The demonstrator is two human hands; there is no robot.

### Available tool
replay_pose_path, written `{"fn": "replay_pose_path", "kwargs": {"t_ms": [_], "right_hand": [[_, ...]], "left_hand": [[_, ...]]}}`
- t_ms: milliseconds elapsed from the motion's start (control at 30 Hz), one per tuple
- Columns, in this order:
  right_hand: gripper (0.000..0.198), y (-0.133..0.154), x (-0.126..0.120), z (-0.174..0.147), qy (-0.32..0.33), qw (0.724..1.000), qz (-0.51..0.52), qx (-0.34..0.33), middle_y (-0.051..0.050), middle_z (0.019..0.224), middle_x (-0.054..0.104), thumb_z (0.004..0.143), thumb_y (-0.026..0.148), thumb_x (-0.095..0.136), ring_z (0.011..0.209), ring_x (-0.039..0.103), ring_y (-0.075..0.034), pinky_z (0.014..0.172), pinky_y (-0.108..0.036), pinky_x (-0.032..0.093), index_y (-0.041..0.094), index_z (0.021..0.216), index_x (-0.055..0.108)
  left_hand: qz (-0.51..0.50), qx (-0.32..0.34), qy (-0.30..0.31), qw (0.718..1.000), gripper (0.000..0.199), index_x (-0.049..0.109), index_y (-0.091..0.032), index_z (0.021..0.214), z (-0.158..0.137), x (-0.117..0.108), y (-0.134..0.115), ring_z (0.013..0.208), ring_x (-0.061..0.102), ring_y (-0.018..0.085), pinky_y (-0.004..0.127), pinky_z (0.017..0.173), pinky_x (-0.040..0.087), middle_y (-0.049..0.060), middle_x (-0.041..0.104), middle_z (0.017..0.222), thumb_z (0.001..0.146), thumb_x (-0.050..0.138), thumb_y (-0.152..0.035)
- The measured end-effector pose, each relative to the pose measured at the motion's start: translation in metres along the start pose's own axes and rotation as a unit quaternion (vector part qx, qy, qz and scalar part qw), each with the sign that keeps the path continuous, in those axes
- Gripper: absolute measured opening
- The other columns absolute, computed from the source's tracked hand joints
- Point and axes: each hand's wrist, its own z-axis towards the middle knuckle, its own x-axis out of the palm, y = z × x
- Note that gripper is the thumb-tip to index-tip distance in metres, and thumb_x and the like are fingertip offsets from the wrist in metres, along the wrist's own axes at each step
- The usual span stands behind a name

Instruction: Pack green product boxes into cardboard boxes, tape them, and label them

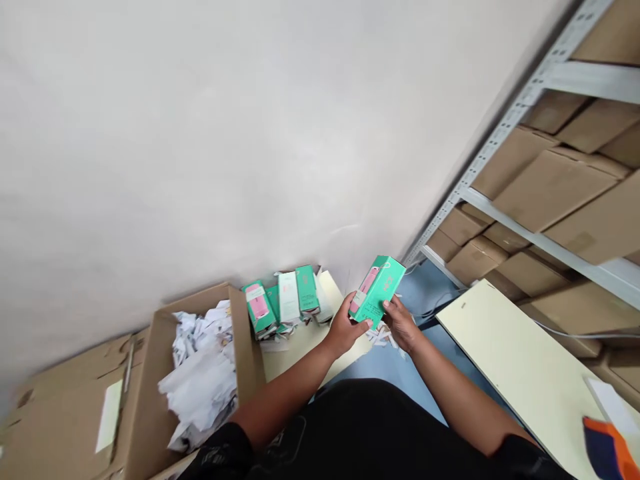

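Observation:
A green carton point(380, 293) with a pink picture on one side is tilted in front of me, held between both hands. My left hand point(345, 327) grips its lower left side, thumb along the front. On the lower right edge, my right hand point(401, 325) is closed round it with the thumb on the printed face. To the left, several similar cartons stand against the wall: a green one with a pink picture point(259, 305), a white one point(289, 297) and a green one point(307, 290). Their lower ends look open or torn.
An open cardboard box point(250, 333) full of crumpled white paper point(205, 393) stands at the left, beside flattened cardboard point(60, 407). Metal shelving point(500, 123) with brown boxes point(555, 187) rises at the right above a cream board point(520, 367). Paper scraps point(384, 335) lie below my hands.

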Motion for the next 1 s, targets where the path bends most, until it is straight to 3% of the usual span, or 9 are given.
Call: {"fn": "replay_pose_path", "kwargs": {"t_ms": [200,400,467,567,633,700,833,1000], "right_hand": [[0.069,0.008,-0.087,-0.027,-0.092,0.992,0.086,-0.019,-0.01,0.116,0.076,0.073,0.07,0.073,0.106,0.07,-0.034,0.086,-0.046,0.058,0.024,0.124,0.065],[0.056,0.018,-0.199,-0.063,-0.213,0.972,0.099,-0.027,-0.008,0.108,0.077,0.073,0.066,0.073,0.095,0.072,-0.031,0.077,-0.041,0.057,0.024,0.108,0.064],[0.052,0.013,-0.244,-0.07,-0.262,0.96,0.093,-0.026,-0.007,0.103,0.077,0.073,0.063,0.072,0.089,0.071,-0.029,0.074,-0.038,0.056,0.024,0.105,0.061],[0.05,0.001,-0.315,-0.079,-0.35,0.935,0.028,-0.037,-0.005,0.096,0.074,0.069,0.057,0.076,0.083,0.068,-0.025,0.071,-0.035,0.054,0.024,0.101,0.057],[0.05,-0.011,-0.358,-0.087,-0.42,0.905,-0.058,-0.028,-0.002,0.088,0.07,0.065,0.055,0.079,0.08,0.066,-0.024,0.069,-0.034,0.052,0.025,0.097,0.054],[0.051,-0.024,-0.396,-0.098,-0.469,0.871,-0.143,0.017,-0.001,0.083,0.067,0.064,0.057,0.079,0.077,0.065,-0.025,0.067,-0.034,0.05,0.027,0.093,0.051],[0.051,-0.055,-0.447,-0.112,-0.502,0.829,-0.216,0.118,-0.003,0.088,0.069,0.067,0.058,0.077,0.079,0.068,-0.028,0.068,-0.037,0.05,0.028,0.097,0.048],[0.061,-0.088,-0.474,-0.108,-0.539,0.809,-0.206,0.112,-0.008,0.098,0.07,0.066,0.059,0.079,0.088,0.067,-0.032,0.076,-0.043,0.051,0.027,0.107,0.048]], "left_hand": [[-0.04,-0.038,0.154,0.986,0.09,0.047,-0.02,0.151,0.026,0.068,0.01,0.129,0.058,0.033,0.044,0.108,0.047,0.013,0.058,0.147,0.073,0.084,-0.045],[-0.024,-0.095,0.287,0.953,0.095,0.043,-0.023,0.153,0.061,0.177,0.041,0.121,0.062,0.031,0.042,0.097,0.053,0.015,0.057,0.146,0.074,0.082,-0.057],[0.026,-0.099,0.277,0.955,0.092,0.045,-0.022,0.151,0.074,0.215,0.054,0.123,0.061,0.031,0.042,0.097,0.054,0.017,0.056,0.146,0.076,0.079,-0.062],[0.155,-0.1,0.208,0.961,0.075,0.054,-0.018,0.142,0.092,0.268,0.069,0.122,0.063,0.029,0.042,0.099,0.053,0.018,0.059,0.14,0.083,0.071,-0.061],[0.232,-0.1,0.187,0.949,0.061,0.06,-0.017,0.133,0.101,0.297,0.076,0.115,0.066,0.027,0.042,0.1,0.053,0.016,0.065,0.131,0.086,0.067,-0.056],[0.281,-0.093,0.206,0.933,0.05,0.065,-0.018,0.123,0.106,0.321,0.081,0.109,0.068,0.026,0.041,0.1,0.053,0.012,0.07,0.121,0.087,0.066,-0.052],[0.332,-0.075,0.294,0.893,0.04,0.069,-0.021,0.114,0.11,0.351,0.093,0.102,0.07,0.024,0.038,0.095,0.055,0.008,0.073,0.112,0.085,0.067,-0.049],[0.382,-0.039,0.39,0.837,0.039,0.071,-0.023,0.115,0.126,0.381,0.101,0.101,0.07,0.026,0.038,0.089,0.056,0.008,0.073,0.114,0.082,0.07,-0.045]]}}
